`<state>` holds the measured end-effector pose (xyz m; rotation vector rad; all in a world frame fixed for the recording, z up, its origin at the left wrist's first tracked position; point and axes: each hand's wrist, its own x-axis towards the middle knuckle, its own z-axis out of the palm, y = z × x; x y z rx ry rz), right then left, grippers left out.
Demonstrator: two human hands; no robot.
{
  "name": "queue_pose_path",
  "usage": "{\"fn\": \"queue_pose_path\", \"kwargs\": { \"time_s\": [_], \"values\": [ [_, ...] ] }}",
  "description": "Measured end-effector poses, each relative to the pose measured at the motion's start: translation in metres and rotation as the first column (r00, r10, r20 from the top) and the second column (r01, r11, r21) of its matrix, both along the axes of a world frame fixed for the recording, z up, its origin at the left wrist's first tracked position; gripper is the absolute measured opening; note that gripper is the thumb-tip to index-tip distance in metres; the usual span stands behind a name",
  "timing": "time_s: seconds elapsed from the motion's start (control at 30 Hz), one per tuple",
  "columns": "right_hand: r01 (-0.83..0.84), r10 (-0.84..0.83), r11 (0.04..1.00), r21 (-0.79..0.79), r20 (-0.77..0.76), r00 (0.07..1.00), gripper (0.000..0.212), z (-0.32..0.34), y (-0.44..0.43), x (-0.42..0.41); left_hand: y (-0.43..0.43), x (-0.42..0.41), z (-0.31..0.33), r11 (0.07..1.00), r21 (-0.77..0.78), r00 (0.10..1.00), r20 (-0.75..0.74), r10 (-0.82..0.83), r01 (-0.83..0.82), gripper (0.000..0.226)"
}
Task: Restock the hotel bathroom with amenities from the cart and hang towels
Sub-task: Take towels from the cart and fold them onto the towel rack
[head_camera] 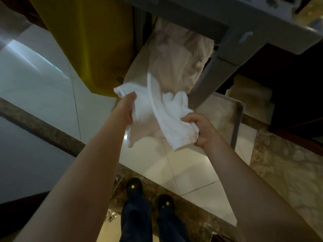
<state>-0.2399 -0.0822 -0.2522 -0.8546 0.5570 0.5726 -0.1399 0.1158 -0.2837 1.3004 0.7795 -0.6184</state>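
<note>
Since I want the towel [153, 112] opened out for hanging, my left hand [128, 109] grips one bunched corner and my right hand [201, 130] curls tight round the other, holding it stretched between them just in front of the cart [253, 37].

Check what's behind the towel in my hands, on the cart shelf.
Behind the white towel, held by the left hand and right hand, a pile of pale linen, partly waffle-textured, lies on the cart shelf. The towel covers the pile's near end.
</note>
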Motion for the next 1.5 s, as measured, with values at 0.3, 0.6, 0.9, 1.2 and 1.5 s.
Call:
{"fn": "queue_pose_path", "kwargs": {
  "time_s": [0.3,0.6,0.9,1.2,1.5],
  "values": [
    [-0.290,0.235,0.897,-0.333,-0.197,0.952,0.039,-0.038,-0.022,-0.033,-0.020,-0.026,-0.011,0.993,0.062,0.992,0.087,0.092,-0.098,0.035],
    [-0.026,0.043,0.980,-0.195,0.087,0.995,0.022,0.028,0.058,0.028,0.043,-0.018,0.027,0.974,0.199,0.992,0.089,0.089,-0.105,0.048],
    [0.050,0.083,0.924,-0.379,0.325,0.942,0.032,0.165,0.105,0.077,0.087,-0.035,0.122,0.995,0.011,0.955,0.282,0.093,-0.100,0.041],
    [0.081,0.120,0.935,-0.346,0.524,0.843,0.058,0.308,0.117,0.076,0.087,-0.067,0.237,0.968,-0.102,0.828,0.502,0.251,-0.231,0.049],
    [0.156,0.125,0.930,-0.332,0.686,0.717,0.058,0.416,0.112,0.006,0.096,-0.129,0.323,0.972,-0.102,0.697,0.682,0.222,-0.210,0.046]
  ]
}}
